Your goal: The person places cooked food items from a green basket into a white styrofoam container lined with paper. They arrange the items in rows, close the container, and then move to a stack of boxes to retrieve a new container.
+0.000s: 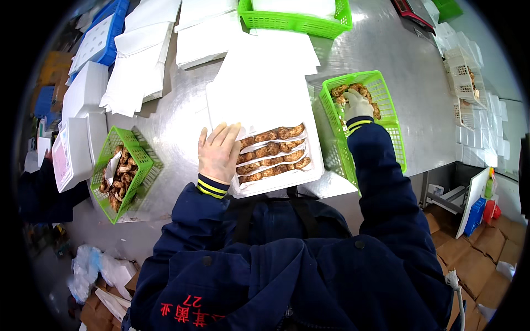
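A white foam box (316, 149) stands in front of me. Inside it, brown mushrooms (270, 150) lie in several rows, with strips of white paper between them. My left hand (219, 154), in a pale glove, rests at the box's left side, fingers stretched over the edge of the white paper (259, 91) that covers the far part. To the right is a green basket (393, 118) with more mushrooms at its far end. My right hand (359, 106), also gloved, reaches into it with curled fingers at a mushroom; the fingertips are partly hidden.
At the left a second green basket (144, 160) holds mushrooms and stands tilted. White sheets (141, 60) lie in stacks at the back, beside a green crate (281, 21). Foam boxes (85, 94) line the left edge. A red scale (414, 14) stands at the far right.
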`<state>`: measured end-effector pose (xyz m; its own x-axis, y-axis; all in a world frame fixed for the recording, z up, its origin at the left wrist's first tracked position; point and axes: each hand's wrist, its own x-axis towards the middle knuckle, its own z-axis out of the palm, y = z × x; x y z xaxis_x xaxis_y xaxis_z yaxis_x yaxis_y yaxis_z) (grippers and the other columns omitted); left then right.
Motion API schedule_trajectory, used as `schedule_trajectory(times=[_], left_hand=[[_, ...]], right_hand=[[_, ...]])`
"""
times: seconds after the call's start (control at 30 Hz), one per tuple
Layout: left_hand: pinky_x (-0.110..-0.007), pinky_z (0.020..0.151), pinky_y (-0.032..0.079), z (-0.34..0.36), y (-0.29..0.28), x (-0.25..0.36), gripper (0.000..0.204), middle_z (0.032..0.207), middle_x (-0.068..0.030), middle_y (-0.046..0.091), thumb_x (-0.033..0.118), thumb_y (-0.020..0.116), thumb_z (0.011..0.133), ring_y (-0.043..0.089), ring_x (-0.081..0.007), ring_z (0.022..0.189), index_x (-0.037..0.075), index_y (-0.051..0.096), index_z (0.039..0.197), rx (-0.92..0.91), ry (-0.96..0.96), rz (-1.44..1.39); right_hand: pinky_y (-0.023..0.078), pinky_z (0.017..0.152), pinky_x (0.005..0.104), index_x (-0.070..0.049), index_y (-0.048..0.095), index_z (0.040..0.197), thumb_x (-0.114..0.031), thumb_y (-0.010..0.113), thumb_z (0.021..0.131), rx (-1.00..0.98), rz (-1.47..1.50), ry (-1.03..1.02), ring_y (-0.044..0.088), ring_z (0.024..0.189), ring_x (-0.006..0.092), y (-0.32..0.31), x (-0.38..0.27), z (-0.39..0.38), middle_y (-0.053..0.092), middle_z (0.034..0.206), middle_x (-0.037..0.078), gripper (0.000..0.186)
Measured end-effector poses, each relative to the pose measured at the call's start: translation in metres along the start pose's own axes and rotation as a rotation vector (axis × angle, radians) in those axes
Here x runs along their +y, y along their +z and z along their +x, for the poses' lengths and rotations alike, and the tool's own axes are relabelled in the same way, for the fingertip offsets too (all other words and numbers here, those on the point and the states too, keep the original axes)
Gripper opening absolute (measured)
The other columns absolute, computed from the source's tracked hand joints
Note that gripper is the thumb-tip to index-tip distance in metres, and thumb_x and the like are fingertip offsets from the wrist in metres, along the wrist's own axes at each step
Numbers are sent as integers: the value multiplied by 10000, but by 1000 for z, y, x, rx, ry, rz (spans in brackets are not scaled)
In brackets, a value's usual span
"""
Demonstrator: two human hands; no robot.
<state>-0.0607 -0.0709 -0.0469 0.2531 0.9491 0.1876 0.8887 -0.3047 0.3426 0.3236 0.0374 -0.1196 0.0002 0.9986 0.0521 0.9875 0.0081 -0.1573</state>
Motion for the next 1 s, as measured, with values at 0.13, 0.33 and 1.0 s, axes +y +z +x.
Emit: schedule_trajectory(times=[0.13,0.33,1.0], left_hand=[[-486,1048,349,5,-7,3,450,1191,-91,623,68,650,836,540,-272,1184,133,577,1275,111,-43,-69],[-402,857,511,13,-23,3,404,1064,-169,649,31,672,803,626,-329,993,49,598,1199,303,-17,-230],[-550,1093,284,46,-6,-10,310,1186,-20,616,328,623,892,480,-225,1249,206,621,1177,-237,20,181]], right_hand=[[549,703,435,-134,579,1063,-195,675,779,-200,-453,-81,648,892,307,28,8,17,629,1046,90,307],[543,686,407,-100,680,1013,-279,705,803,179,81,-68,671,809,269,-45,-11,-10,671,933,122,277],[512,835,376,-170,549,1313,-132,581,884,-393,138,-8,665,972,317,2,5,-23,678,1077,167,432]])
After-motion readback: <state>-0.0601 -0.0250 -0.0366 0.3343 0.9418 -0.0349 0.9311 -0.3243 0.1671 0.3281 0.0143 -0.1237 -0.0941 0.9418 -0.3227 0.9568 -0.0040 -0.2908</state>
